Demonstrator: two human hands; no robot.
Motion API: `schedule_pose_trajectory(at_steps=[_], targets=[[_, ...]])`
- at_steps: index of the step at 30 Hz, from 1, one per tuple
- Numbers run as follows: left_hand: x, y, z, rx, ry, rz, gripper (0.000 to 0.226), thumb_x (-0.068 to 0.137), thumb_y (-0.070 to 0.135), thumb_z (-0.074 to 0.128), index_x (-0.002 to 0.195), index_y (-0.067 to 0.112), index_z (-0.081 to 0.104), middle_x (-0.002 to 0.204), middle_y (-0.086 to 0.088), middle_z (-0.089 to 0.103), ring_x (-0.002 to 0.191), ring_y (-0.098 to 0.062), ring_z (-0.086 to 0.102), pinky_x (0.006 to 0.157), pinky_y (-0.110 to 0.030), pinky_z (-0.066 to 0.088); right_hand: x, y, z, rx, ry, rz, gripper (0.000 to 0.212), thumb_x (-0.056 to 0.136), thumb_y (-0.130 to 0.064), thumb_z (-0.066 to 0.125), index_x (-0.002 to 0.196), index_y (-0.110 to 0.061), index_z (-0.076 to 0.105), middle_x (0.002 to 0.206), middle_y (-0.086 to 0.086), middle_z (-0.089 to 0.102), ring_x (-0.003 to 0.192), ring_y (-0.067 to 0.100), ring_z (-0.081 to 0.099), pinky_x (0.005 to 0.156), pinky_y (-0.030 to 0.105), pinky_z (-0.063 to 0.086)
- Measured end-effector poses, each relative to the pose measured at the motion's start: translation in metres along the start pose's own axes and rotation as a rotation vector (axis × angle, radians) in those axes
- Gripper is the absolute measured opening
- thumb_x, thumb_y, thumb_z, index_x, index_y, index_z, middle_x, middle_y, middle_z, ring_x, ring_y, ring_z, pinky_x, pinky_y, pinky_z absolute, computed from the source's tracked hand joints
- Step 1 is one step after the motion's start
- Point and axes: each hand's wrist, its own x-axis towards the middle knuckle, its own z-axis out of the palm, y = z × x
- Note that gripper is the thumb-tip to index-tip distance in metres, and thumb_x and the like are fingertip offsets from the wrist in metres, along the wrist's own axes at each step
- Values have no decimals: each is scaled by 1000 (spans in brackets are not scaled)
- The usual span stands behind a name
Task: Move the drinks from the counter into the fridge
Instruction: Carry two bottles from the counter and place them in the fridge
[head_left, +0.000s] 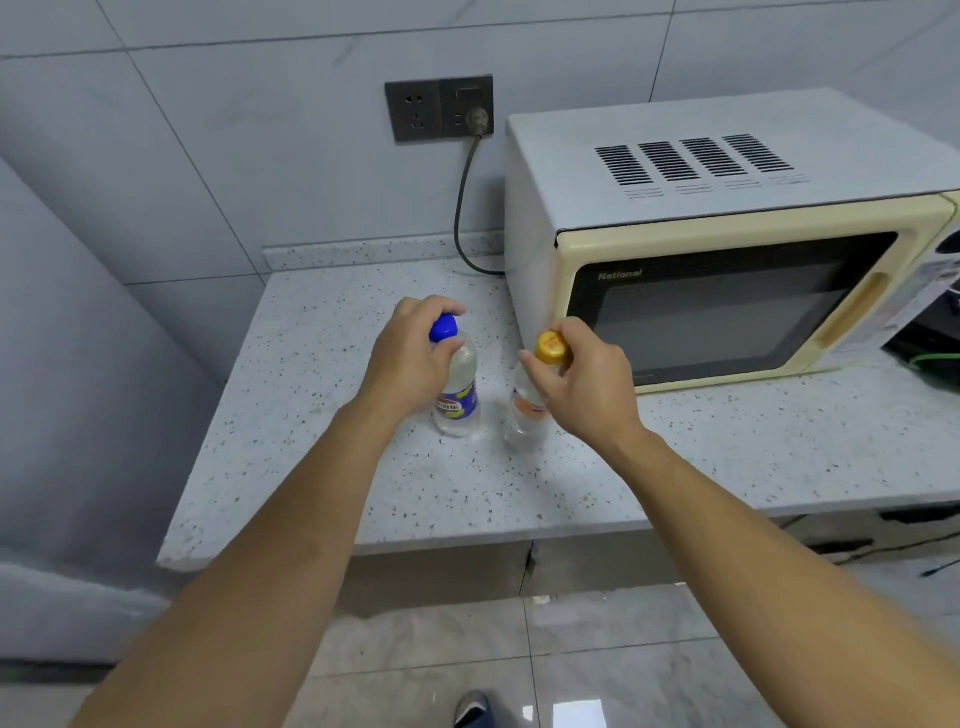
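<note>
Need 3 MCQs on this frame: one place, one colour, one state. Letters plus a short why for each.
1. Where do the two bottles stand?
A. on top of the microwave
B. on the counter, left of the microwave
C. on the floor

2. What colour is the cap of the bottle under the left hand?
A. blue
B. red
C. green

3. What is the right hand doing?
A. resting flat on the counter
B. pulling the microwave door handle
C. gripping the yellow-capped bottle at its cap

Key:
1 B: the blue-capped bottle and the yellow-capped bottle stand upright on the counter, left of the microwave.
2 A: the left hand grips the neck just under a blue cap.
3 C: the right hand has its fingers curled round the yellow cap.
</note>
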Motion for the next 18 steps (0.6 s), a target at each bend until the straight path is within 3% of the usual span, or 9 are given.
schedule_pose_trajectory(at_steps=[4, 7, 12, 15, 18], targets=[[-24, -5, -13, 12, 15, -43, 31, 93, 20, 64, 122, 31, 59, 111, 7, 52, 77, -2, 51, 69, -11, 36, -6, -5, -6, 2, -39, 9, 21, 88, -36, 70, 83, -24, 54, 63, -10, 52, 60, 10, 50, 59, 29, 46], [-39, -10, -11, -44, 63, -60, 31, 90, 30, 68, 120, 32, 58, 111, 11, 56, 85, -2, 51, 72, -13, 37, -13, -7, -5, -50, -13, -9, 23, 86, -39, 70, 83, -25, 53, 72, -7, 54, 69, 15, 52, 62, 30, 44], [-71, -32, 20, -387, 38, -223, 47, 78, 52, 70, 121, 41, 53, 119, 17, 61, 107, -2, 60, 87, -28, 54, -43, 10, 7, 110, -5, 59, 44, 76, -54, 74, 107, -29, 58, 102, -9, 56, 96, 6, 48, 75, 17, 39], [-84, -52, 42, -500, 3, -276, 66, 68, 48, 81, 125, 48, 48, 117, 23, 62, 106, -1, 64, 82, -21, 55, -67, 25, 20, 261, -72, 169, 65, 70, -53, 81, 124, -31, 51, 117, -15, 55, 110, 5, 54, 87, 24, 48], [-87, -69, 56, -510, -28, -347, 63, 61, 44, 84, 111, 56, 49, 107, 29, 63, 101, 3, 64, 73, -12, 52, -82, 39, 36, 303, -121, 314, 71, 69, -46, 87, 125, -38, 44, 118, -25, 53, 109, -2, 56, 86, 21, 48]])
